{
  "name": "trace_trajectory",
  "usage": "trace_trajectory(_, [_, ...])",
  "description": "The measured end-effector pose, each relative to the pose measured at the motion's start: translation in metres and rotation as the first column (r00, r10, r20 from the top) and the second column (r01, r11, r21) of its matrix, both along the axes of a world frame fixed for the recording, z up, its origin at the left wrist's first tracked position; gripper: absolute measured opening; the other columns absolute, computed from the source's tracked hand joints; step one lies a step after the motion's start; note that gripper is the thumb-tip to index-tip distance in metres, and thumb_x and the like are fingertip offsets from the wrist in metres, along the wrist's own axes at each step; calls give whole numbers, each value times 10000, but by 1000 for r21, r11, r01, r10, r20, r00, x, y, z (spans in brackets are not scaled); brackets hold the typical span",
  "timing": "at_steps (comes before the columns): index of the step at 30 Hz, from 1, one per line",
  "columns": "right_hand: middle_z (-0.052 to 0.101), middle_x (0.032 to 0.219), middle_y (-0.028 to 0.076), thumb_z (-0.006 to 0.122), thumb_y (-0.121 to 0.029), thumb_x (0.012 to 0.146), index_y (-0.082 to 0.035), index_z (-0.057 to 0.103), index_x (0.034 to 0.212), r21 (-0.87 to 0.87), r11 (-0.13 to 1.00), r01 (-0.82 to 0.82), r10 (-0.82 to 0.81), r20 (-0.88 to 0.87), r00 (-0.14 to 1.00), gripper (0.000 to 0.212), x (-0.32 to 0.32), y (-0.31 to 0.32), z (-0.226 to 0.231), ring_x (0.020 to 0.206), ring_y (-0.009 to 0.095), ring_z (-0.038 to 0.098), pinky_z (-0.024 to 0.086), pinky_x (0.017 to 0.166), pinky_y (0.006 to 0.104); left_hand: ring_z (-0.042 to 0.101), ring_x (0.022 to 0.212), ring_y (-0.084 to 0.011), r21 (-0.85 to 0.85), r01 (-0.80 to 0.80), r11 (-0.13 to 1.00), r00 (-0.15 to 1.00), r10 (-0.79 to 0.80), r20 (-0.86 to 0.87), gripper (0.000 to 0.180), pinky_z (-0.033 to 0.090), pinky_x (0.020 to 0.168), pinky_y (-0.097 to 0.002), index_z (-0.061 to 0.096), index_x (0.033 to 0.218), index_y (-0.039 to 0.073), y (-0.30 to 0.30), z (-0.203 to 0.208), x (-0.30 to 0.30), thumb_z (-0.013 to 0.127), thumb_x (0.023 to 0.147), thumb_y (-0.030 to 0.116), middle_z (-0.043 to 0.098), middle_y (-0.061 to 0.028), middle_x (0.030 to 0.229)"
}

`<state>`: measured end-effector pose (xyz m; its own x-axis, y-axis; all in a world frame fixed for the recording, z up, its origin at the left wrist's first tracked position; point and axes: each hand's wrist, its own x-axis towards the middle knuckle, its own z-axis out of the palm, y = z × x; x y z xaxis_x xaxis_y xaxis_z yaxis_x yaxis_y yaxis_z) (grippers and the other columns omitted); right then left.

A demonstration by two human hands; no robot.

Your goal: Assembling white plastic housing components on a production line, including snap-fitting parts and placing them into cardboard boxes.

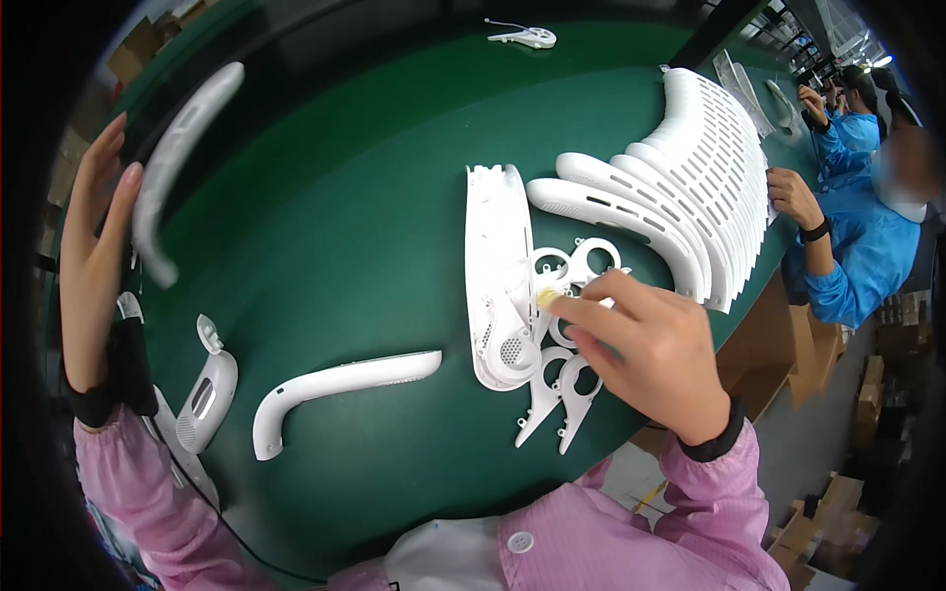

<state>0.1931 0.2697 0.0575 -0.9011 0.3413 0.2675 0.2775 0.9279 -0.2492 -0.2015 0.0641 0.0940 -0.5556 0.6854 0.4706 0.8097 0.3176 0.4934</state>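
Pink smock (611, 537): below housing (493, 236). Right hand (655, 350): over brackets (540, 402), right of housing; grip cannot be told. Left hand (97, 256): spread, beside cover (166, 177), left of housing. Probable step: bracket pickup; next move needs precise pinch.

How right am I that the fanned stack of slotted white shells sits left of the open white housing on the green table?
One slip: the fanned stack of slotted white shells sits right of the open white housing, as the head view shows. The table is indeed green.

passage: green tabletop (345, 236) left of white shell (485, 236) | obstacles: ring parts (539, 402), slotted-cover stack (695, 167) to its right
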Motion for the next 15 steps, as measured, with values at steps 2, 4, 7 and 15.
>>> trace_trajectory(2, [600, 800, 10, 799, -44, 710, -147, 751, 971, 28, 999, -25, 25, -7, 1000, 285, -7, 2, -14, 621, 170, 603, 472, 531, 315, 475, 1359, -242, -48, 30, 998, 998, -33, -61, 451, 338, 1140, -365, 527, 1410, 31, 17, 10, 36, 580, 1010, 234, 541, -113, 1432])
trace_trajectory(4, [609, 807, 7, 802, -44, 703, -143, 750, 959, 30, 999, -29, 29, 2, 1000, 280, -2, 5, -14, 627, 176, 606, 477, 540, 311, 440, 1394, -241, -229, 87, 969, 992, -106, -72, 427, 303, 1159, -360, 537, 1387, 14, 22, 23, 80, 577, 998, 184, 523, -122, 1445])
trace_trajectory(7, [623, 828, 19, 788, -34, 707, -110, 740, 927, 20, 998, -66, 67, -53, 996, 238, 2, 13, -11, 626, 165, 605, 481, 548, 289, 482, 1339, -310, -351, 246, 904, 963, -268, -15, 480, 325, 1142, -403, 560, 1321, 2, 14, 26, 121, 652, 875, 154, 542, -168, 1385])
trace_trajectory(15, [683, 886, 97, 683, 60, 876, 8, 606, 861, -943, 273, -189, -603, -321, 730, 94, 16, -9, 14, 630, 97, 611, 479, 530, 222, 643, 1018, -305, -253, 557, 791, 745, -341, 573, 554, 522, 860, -381, 585, 1271, 26, -23, 8, 172, 807, 773, 125, 629, -165, 1225])
